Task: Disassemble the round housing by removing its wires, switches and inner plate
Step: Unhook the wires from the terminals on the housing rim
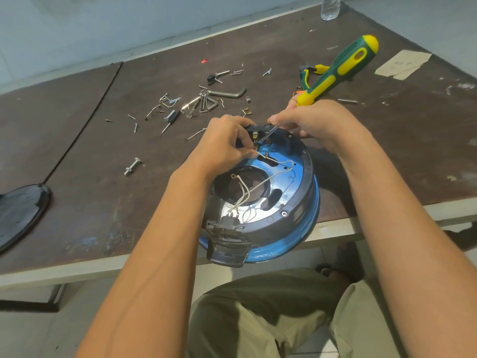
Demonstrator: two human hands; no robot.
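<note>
Head view. Round housing [309,218] on near edge of desk [103,202], open side up, switch block [254,133] at its 12 o'clock rim. Left hand [227,140] pinching end of white wire [273,177] just beside switch terminals. Right hand [315,122] grasping green-yellow screwdriver [343,65] low, handle toward 1 o'clock, blade slanting toward 7 o'clock into switch block. Both hands at far rim; left nearer wire. Likely next: lever terminal free, draw wire toward 7 o'clock. Inner plate [289,182] not yet out. Hex keys [227,93], loose screws beyond at 11 o'clock.
</note>
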